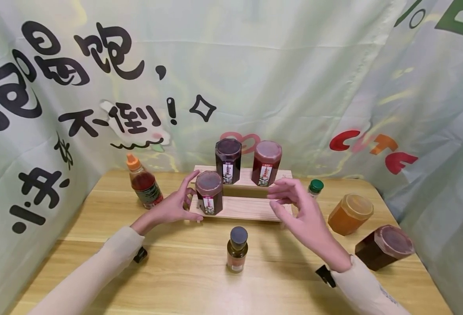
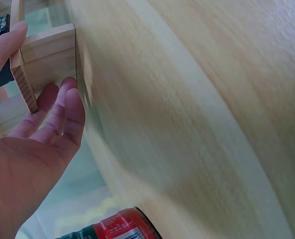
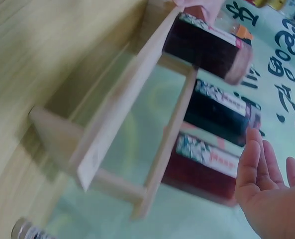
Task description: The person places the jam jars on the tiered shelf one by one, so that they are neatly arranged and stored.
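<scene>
A two-step wooden rack [image 1: 251, 208] stands at the back of the table. On its lower step, at the left end, sits a dark jar with a pinkish lid [image 1: 209, 192]. A dark purple jar [image 1: 228, 161] and a red jar [image 1: 267, 162] stand on the upper step. My left hand [image 1: 174, 203] spreads in a wide curve around the rack's left end, thumb at the front corner. In the left wrist view its fingertips [image 2: 75, 99] lie right at the end panel [image 2: 50, 55]. Close by the rack's right end, my right hand [image 1: 300, 214] has relaxed, parted fingers with nothing between them.
A red sauce bottle with an orange cap [image 1: 145, 183] stands left of the rack. In front is a small dark-capped bottle [image 1: 237, 249]. To the right are a green-capped bottle [image 1: 316, 187], an amber jar [image 1: 349, 214] and a dark red jar [image 1: 383, 247]. A printed curtain [image 1: 294, 87] hangs behind.
</scene>
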`<state>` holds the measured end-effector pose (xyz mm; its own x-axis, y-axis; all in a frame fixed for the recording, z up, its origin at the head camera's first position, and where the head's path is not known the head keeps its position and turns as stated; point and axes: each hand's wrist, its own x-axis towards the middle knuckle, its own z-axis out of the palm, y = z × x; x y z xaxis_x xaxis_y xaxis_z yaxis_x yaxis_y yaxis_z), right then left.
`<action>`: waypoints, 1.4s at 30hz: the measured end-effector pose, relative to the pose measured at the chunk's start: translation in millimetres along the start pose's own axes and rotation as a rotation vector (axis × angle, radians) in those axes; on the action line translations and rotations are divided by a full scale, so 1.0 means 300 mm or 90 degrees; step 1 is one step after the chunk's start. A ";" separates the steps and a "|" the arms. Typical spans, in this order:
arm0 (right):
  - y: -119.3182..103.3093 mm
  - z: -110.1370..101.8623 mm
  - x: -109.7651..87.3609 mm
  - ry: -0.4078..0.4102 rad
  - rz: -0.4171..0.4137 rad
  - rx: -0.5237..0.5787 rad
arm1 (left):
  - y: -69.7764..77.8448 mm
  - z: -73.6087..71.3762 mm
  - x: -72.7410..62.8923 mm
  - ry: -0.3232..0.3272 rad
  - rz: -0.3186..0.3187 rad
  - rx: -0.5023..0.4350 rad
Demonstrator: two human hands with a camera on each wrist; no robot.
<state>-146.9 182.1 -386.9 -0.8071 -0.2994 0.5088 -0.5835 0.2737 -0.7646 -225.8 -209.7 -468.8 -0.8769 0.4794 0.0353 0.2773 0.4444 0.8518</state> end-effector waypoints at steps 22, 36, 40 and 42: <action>-0.047 -0.274 -0.185 0.080 0.030 -0.083 | 0.145 -0.012 -0.033 -0.010 0.010 0.010; -0.030 -0.455 -0.323 0.157 0.065 -0.144 | 0.120 -0.016 -0.016 -0.013 0.021 0.024; -0.013 -0.491 -0.355 0.168 0.098 -0.189 | 0.147 -0.018 -0.032 -0.014 0.028 0.038; 0.009 -0.509 -0.373 0.174 0.122 -0.214 | 0.149 -0.017 -0.038 -0.009 0.029 0.045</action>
<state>-71.7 356.0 -385.4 -0.8708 0.0244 0.4911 -0.3821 0.5951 -0.7070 -205.5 -199.2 -428.5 -0.8574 0.5106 0.0650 0.3439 0.4744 0.8103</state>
